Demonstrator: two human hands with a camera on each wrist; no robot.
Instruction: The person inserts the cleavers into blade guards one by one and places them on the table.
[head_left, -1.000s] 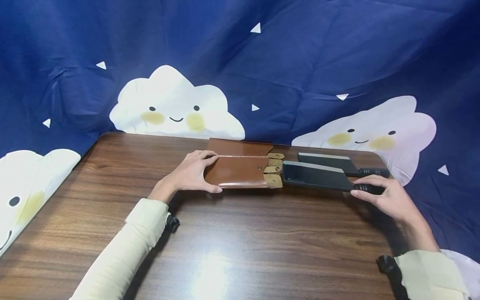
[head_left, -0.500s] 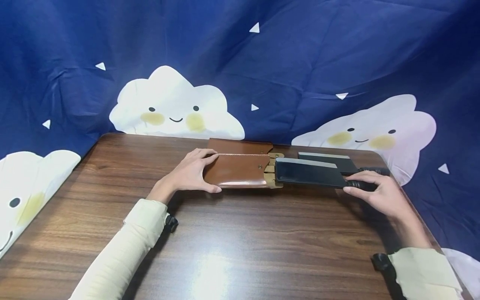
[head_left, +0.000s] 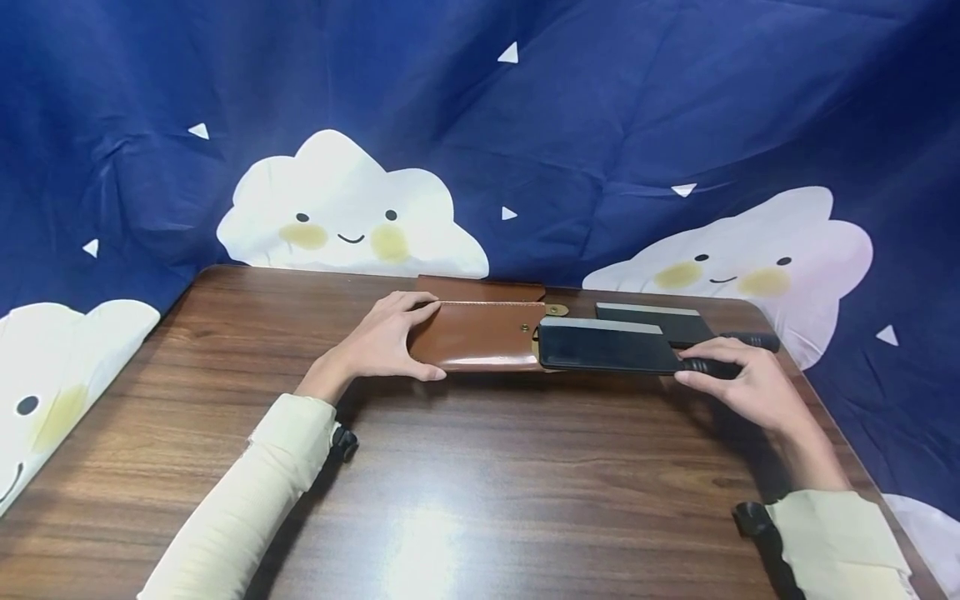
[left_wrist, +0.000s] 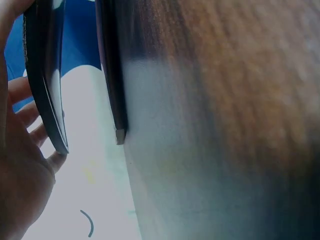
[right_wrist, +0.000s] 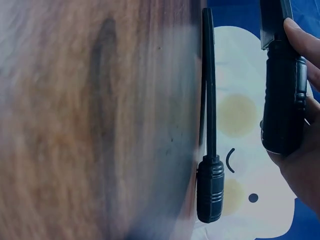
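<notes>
My left hand (head_left: 386,337) grips the closed end of a brown leather knife sheath (head_left: 480,335), thumb along the near edge and fingers at the far edge. In the left wrist view this sheath (left_wrist: 44,75) is raised off the table. My right hand (head_left: 738,379) pinches the black handle of a cleaver (head_left: 607,346), whose dark blade has a pale upper edge. The blade's end meets the sheath's mouth and covers most of its tan tabs; whether any of it is inside, I cannot tell. The right wrist view shows the handle (right_wrist: 284,100) held above the table.
A second brown sheath (head_left: 480,288) lies behind the first, partly hidden. Behind my right hand a second cleaver (head_left: 652,323) lies on the brown wooden table (head_left: 525,483), handle near the right edge. A blue curtain (head_left: 555,125) with white clouds hangs at the back.
My right hand has brought the cleaver leftward, closing the gap to the sheath's mouth. The held sheath has risen slightly, and my left hand has kept its grip.
</notes>
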